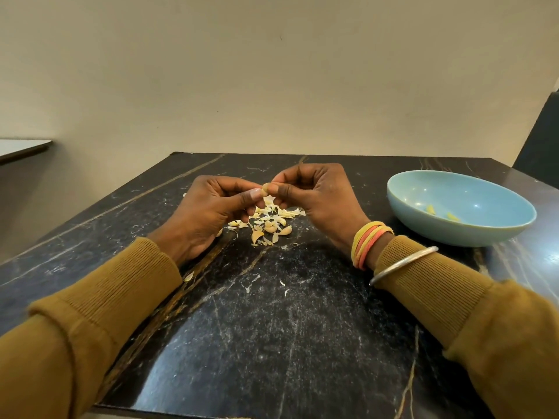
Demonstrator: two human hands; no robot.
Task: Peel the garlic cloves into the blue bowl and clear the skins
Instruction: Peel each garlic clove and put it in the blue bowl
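Observation:
A small garlic clove [266, 188] is held above the table between both hands. My left hand [211, 211] pinches it with thumb and fingers, and my right hand [317, 198] pinches it from the other side. Below the hands lies a pile of unpeeled cloves and loose skins [269, 223] on the dark marble table [272, 313]. The blue bowl [459, 207] stands to the right of my right hand, with two peeled cloves [431, 209] inside it.
Stray bits of skin [188, 276] lie scattered on the table near my left wrist and in the middle. A beige wall rises just behind the table's far edge. A dark chair back [541, 140] stands at the far right.

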